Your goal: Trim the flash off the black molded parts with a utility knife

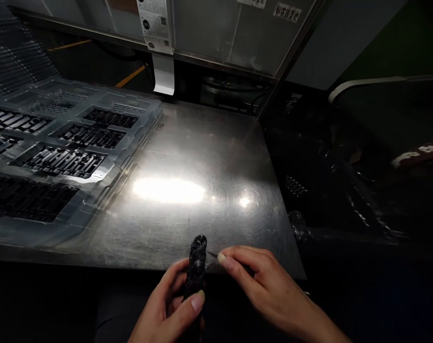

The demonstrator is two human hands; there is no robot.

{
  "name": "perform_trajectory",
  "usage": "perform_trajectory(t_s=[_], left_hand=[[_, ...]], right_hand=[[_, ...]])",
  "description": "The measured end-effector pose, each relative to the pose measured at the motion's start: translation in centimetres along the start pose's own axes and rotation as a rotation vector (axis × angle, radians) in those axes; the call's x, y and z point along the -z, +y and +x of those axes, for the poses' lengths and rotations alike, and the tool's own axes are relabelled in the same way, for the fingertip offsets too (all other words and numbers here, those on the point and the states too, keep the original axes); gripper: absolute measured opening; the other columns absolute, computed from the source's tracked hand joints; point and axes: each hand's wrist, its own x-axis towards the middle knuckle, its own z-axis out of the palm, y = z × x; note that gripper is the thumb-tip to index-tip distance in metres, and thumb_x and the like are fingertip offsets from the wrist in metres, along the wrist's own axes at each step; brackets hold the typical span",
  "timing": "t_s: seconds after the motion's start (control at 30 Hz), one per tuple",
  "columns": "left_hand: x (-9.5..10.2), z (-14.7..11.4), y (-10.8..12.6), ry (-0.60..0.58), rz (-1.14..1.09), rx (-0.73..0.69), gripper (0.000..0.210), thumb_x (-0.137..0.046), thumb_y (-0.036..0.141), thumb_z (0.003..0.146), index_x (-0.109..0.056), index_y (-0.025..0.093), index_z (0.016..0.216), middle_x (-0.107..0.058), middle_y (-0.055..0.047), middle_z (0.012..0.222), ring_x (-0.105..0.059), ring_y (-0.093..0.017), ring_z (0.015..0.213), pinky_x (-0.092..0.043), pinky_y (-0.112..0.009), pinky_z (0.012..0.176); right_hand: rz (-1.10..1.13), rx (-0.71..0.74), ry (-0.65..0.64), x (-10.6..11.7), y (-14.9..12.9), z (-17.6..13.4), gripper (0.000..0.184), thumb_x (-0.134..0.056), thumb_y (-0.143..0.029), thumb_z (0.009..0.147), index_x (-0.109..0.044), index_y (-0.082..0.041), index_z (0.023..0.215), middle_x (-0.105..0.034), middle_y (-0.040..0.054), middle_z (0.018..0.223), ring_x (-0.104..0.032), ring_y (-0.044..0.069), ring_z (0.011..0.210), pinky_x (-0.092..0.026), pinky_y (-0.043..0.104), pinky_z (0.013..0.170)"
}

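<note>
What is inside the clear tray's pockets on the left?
The tray pockets hold rows of small black parts; some rear pockets look empty. Glare and darkness hide the parts' detail and anything under the tray.

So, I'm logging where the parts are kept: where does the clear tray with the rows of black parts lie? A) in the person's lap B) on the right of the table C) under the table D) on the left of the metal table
D: the clear tray lies on the left part of the metal table, while the hands work at the near edge.
</note>
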Motion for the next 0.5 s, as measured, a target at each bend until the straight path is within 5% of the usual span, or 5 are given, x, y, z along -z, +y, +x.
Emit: perform_trajectory(t_s=[0.1, 0.17, 0.23, 0.33, 0.5], left_hand=[[-0.1, 0.1, 0.1, -0.006, -0.039, 0.004, 0.073, -0.085, 0.043, 0.080, -0.049, 0.023, 0.140, -0.071, -0.014, 0.124, -0.071, -0.017, 0.064, -0.059, -0.032, 0.056], [-0.3, 0.0, 0.5, 0.059, -0.092, -0.029, 0.090, -0.092, 0.042, 0.073, -0.041, 0.026, 0.145, -0.073, -0.011, 0.120, -0.076, -0.023, 0.079, -0.063, -0.036, 0.071], [-0.7, -0.1, 1.2, 0.152, -0.158, -0.100, 0.099, -0.097, 0.040, 0.066, -0.039, 0.030, 0.146, -0.074, -0.008, 0.120, -0.077, -0.030, 0.104, -0.060, -0.039, 0.092], [-1.9, -0.1, 2.5, 0.230, -0.303, -0.173, 0.081, -0.094, 0.040, 0.070, -0.050, 0.032, 0.137, -0.074, -0.008, 0.131, -0.064, -0.036, 0.131, -0.050, -0.044, 0.109], [-3.0, 1.0, 3.6, 0.229, -0.546, -0.249, 0.068, -0.092, 0.039, 0.075, -0.059, 0.038, 0.134, -0.072, -0.002, 0.140, -0.057, -0.031, 0.139, -0.044, -0.044, 0.116]], right_hand=[[-0.013, -0.058, -0.001, 0.1, -0.1, -0.7, 0.031, -0.057, -0.049, 0.104, -0.076, -0.025, 0.098, -0.072, 0.0003, 0.089, -0.065, 0.018, 0.083, -0.047, 0.030, 0.076], [0.102, -0.189, 0.052, -0.5, 0.1, -0.8, 0.034, -0.069, -0.056, 0.095, -0.075, -0.024, 0.105, -0.068, 0.0005, 0.084, -0.061, 0.018, 0.077, -0.046, 0.029, 0.069], [0.252, -0.294, 0.095, -1.8, 0.2, -0.9, 0.054, -0.083, -0.061, 0.079, -0.072, -0.024, 0.118, -0.066, 0.0010, 0.088, -0.056, 0.016, 0.071, -0.045, 0.027, 0.063], [0.465, -0.298, 0.095, -4.5, 0.0, -0.7, 0.083, -0.092, -0.062, 0.065, -0.066, -0.024, 0.133, -0.068, 0.0051, 0.105, -0.054, 0.015, 0.070, -0.044, 0.027, 0.061], [0.753, -0.279, 0.200, -6.0, -1.1, 0.7, 0.069, -0.078, -0.070, 0.080, -0.066, -0.022, 0.128, -0.070, 0.0051, 0.090, -0.056, 0.015, 0.064, -0.044, 0.027, 0.060]])
